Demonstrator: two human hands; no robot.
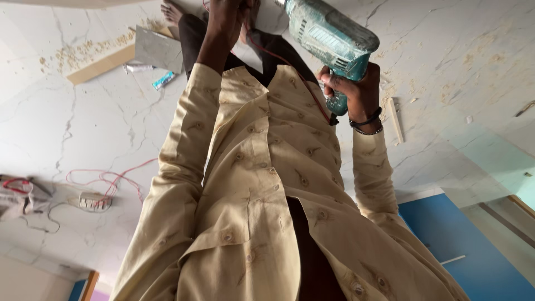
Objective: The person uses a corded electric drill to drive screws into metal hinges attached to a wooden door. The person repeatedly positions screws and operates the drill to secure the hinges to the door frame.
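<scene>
My right hand (356,92), with dark bracelets at the wrist, grips the handle of a teal power drill (329,36) held out in front of my cream shirt. The drill's front end runs out of the top edge. A thin red cord (312,92) leads from the drill across the shirt. My left hand (227,19) reaches out beside the drill near the top edge. Its back faces me and the fingers curl out of sight, so I cannot tell whether it holds anything. My bare foot (171,11) stands just beyond it.
White marbled floor (100,128) carries sawdust, a wooden strip (100,66), a grey sheet piece (159,49) and a small tube (163,81). An extension socket with red wires (92,200) lies at the left. A blue panel (468,245) and a white strip (395,120) are on the right.
</scene>
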